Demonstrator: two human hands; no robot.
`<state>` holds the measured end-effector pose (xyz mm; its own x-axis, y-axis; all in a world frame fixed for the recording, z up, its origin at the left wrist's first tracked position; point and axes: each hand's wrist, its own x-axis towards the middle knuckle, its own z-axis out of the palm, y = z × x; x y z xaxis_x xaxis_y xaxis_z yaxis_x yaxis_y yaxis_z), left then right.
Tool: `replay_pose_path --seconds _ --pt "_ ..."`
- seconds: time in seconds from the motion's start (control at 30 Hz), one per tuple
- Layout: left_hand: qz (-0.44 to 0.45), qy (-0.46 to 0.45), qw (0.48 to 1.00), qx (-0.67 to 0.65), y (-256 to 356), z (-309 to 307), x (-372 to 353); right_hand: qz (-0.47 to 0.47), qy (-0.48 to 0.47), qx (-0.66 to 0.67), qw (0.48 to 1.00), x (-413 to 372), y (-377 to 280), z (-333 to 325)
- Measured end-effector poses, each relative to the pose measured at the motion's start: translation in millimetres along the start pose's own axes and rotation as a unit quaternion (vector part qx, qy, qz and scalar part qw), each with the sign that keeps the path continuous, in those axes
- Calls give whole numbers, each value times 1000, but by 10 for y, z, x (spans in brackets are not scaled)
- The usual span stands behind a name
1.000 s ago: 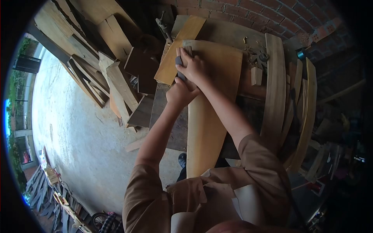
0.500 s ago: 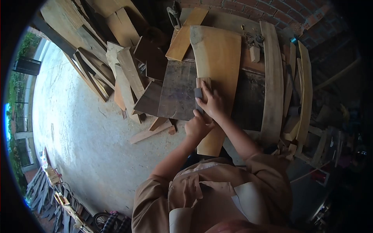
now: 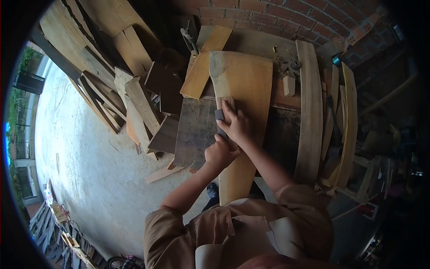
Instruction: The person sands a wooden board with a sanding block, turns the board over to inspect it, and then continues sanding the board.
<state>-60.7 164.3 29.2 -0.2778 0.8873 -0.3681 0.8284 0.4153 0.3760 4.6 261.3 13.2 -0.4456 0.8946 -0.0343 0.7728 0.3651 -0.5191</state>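
A wooden hand plane (image 3: 227, 101), with a dark block (image 3: 219, 114) jutting from its left side, lies along the left edge of a broad curved board (image 3: 247, 78). My right hand (image 3: 237, 127) is closed over the plane's forward part, its fingers lying along the top. Behind it, my left hand (image 3: 219, 154) is wrapped round the plane's rear end. Both hands hide much of the tool's body. The board rests on a workbench with a dark top (image 3: 193, 130), and its near end reaches toward my body.
A narrow plank (image 3: 210, 58) and a metal clamp (image 3: 190, 38) are at the bench's far left. Long boards (image 3: 310, 112) run along the right. A small wood block (image 3: 289, 86) lies beyond. Scrap timber (image 3: 139, 101) leans at left, with a brick wall (image 3: 268, 18) behind.
The plane and both hands have slid forward along the board, toward its far end. My view has tilted, so the bench appears lower in the picture. Both hands keep their grip.
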Motion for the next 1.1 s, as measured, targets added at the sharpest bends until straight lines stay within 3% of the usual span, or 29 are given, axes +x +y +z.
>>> replay_pose_path --seconds 0.17,0.3,0.47,0.63,0.83,0.97,1.1 --pt "-11 62 998 14 148 -696 1656 -12 13 16 1000 1796 -20 -236" --pt "-21 54 998 17 197 -1035 2243 -29 9 -16 999 2501 -67 -273" --pt "-5 47 999 13 182 -702 1514 0 29 -19 999 1788 118 -50" --pt "5 -23 1000 -15 73 12 -102 40 -21 -9 999 -170 137 8" --pt "25 -147 989 11 -228 682 -1623 26 92 -3 995 -2099 85 267" --pt "58 -149 987 22 -303 770 -1572 32 81 9 996 -2065 97 226" --pt "74 -89 993 20 -80 449 -935 43 34 6 998 -1278 217 133"
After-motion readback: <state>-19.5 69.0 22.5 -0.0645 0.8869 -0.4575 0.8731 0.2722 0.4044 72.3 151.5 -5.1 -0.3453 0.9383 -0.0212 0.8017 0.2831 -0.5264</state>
